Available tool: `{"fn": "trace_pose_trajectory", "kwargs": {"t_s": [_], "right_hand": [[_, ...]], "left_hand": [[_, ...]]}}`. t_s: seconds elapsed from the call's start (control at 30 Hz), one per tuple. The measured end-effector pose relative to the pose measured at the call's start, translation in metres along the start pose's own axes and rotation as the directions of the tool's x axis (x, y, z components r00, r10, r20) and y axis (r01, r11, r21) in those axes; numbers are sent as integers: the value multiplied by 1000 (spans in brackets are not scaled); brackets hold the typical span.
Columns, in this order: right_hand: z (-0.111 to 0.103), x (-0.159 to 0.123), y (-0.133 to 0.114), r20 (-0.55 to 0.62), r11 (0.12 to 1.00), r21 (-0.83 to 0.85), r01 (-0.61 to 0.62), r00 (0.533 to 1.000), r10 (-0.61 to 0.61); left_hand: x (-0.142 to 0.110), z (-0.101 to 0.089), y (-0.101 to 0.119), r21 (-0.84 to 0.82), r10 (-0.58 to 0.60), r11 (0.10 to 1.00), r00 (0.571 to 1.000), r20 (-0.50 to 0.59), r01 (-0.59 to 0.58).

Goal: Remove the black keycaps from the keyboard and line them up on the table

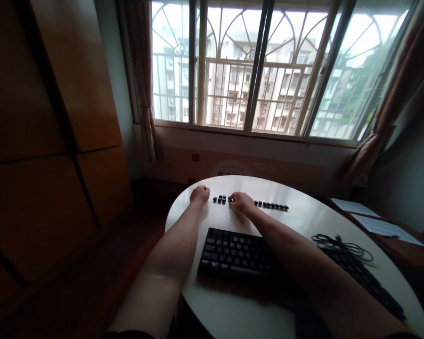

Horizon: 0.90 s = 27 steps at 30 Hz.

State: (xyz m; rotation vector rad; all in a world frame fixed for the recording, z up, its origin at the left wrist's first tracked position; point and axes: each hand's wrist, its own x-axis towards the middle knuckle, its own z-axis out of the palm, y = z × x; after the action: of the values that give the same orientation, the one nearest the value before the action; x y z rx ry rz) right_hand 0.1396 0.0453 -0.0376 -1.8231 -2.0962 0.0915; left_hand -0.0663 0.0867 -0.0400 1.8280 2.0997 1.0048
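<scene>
Small black keycaps stand in a row across the white table, with a left group (219,199) beside my hands and a longer right run (275,206). My right hand (242,202) reaches into the gap between them, its thumb and fingertips closed around a black keycap (230,199) at the table surface. My left hand (199,193) rests as a fist at the left end of the row; its inside is hidden. Nearer to me lies a black keyboard (229,249), its right part covered by my right forearm.
The white round table (240,301) carries a second black keyboard (371,278) at the right, with a coiled black cable (339,245) by its far end. Beyond the table's right edge, paper sheets (385,228) lie on a brown surface. A window (247,70) is ahead, a wooden cabinet (77,94) left.
</scene>
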Motion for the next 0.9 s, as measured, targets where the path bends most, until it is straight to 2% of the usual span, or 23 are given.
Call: {"fn": "trace_pose_trajectory", "kwargs": {"t_s": [0.23,0.37,0.57,0.67,0.73,0.8,0.9], "right_hand": [[-6,-4,-4,47,998,27,52,997,-53],[-13,-18,3,98,984,83,158,981,-166],[-25,-58,23,109,911,245,333,924,-367],[-41,-80,29,39,855,338,394,901,-431],[-58,-96,30,-40,783,432,447,877,-478],[-78,-113,29,-60,729,492,476,854,-517],[-107,-140,26,-31,684,563,465,838,-544]], "left_hand": [[0,-2,0,5,-3,1000,1000,4,3],[0,-1,0,-3,5,1000,1000,5,-5],[1,0,0,-18,8,1000,1000,-1,-8],[1,0,-1,-21,11,1000,1000,-2,-11],[0,0,0,-19,11,1000,1000,-1,-11],[0,0,0,-14,11,1000,1000,-2,-11],[0,1,0,-5,23,1000,1000,-3,-23]]}}
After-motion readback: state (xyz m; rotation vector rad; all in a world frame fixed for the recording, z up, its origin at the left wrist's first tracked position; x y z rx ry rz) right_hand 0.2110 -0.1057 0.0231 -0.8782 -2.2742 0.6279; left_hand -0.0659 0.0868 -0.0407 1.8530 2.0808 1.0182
